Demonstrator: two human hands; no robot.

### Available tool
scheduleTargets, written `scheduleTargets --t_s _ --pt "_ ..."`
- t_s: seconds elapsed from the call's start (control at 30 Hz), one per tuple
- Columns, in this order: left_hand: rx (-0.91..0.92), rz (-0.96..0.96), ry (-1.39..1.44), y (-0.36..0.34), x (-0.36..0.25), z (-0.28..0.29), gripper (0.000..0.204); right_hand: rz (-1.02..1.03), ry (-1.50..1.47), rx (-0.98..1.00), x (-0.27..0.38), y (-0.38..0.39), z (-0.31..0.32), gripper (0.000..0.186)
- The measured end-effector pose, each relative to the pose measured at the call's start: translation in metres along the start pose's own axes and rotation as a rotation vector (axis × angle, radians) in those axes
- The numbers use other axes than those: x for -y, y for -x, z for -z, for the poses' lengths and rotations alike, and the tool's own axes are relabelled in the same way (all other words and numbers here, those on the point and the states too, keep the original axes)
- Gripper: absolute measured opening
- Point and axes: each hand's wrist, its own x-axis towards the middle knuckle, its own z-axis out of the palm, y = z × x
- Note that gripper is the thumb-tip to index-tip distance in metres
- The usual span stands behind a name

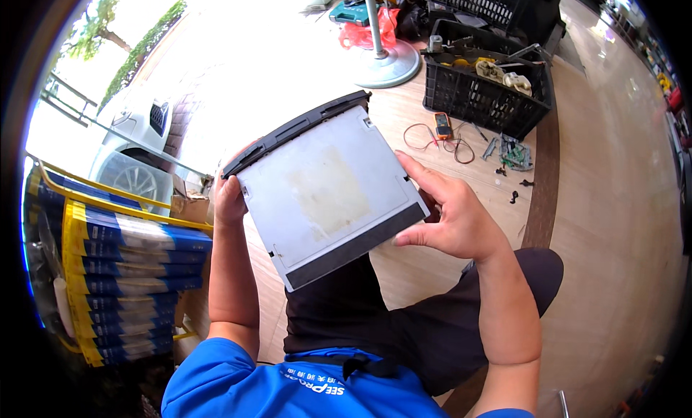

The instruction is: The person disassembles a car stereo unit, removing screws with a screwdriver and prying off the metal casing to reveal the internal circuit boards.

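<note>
Flat grey metal unit (328,194), held tilted between both hands at the centre of the frame.
The right hand (454,212) grasps its right edge, thumb below and index finger above; the left hand (229,199) holds the left edge by the black front panel (295,132) (its fingers are mostly hidden behind the casing). It looks stiff and fairly heavy, its smooth sheet metal perhaps a little slippery, so the side edges seem the surest hold; the slim panel, probably plastic, looks more fragile and poor to pull on. At upper right, an orange multimeter (442,126) lies near a black crate (497,109).
</note>
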Motion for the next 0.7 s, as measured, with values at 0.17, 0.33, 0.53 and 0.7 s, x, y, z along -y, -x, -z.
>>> scheduleTargets --t_s 0.17,0.33,0.53,0.7 --pt "-0.078 0.065 0.074 0.011 0.014 0.018 0.082 0.085 -0.285 -0.044 -0.018 -0.005 -0.016 0.086" --pt "-0.116 0.097 0.178 0.011 0.013 0.008 0.077 0.117 -0.414 -0.084 -0.019 -0.005 -0.028 0.081" --pt "-0.136 0.306 0.386 0.004 0.001 0.009 0.078 0.038 -0.42 -0.021 -0.016 -0.006 -0.025 0.073" --pt "-0.187 0.333 0.419 -0.008 0.007 -0.005 0.081 0.008 -0.584 -0.003 -0.013 -0.017 -0.014 0.05"
